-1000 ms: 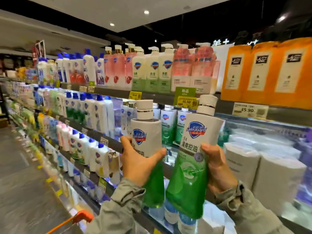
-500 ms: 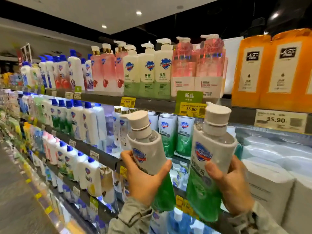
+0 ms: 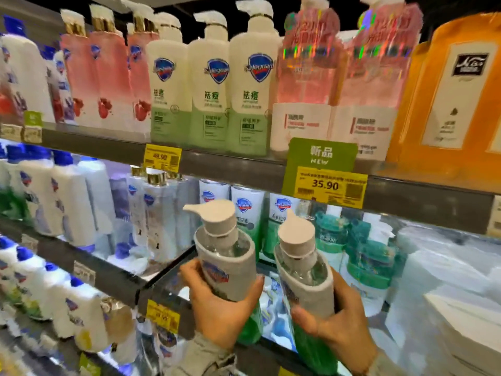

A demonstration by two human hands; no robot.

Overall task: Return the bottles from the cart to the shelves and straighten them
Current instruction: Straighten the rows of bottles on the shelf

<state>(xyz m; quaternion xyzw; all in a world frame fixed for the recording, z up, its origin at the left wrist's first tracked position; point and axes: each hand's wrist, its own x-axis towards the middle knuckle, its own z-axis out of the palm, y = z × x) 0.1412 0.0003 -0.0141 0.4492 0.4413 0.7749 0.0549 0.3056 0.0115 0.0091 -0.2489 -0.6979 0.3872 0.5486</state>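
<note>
The left hand [image 3: 217,316] is wrapped around one bottle [image 3: 227,264], the right hand [image 3: 336,327] around the other [image 3: 303,275]. Both bottles tilt top-first toward the middle shelf [image 3: 271,177], spouts pointing left; they were nearer upright a second ago.

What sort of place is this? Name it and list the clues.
Most likely a supermarket or drugstore toiletries aisle. Tiered shelves carry rows of identical pump bottles, yellow price tags run along the shelf edges, and a green "NEW" sign hangs there.
</note>
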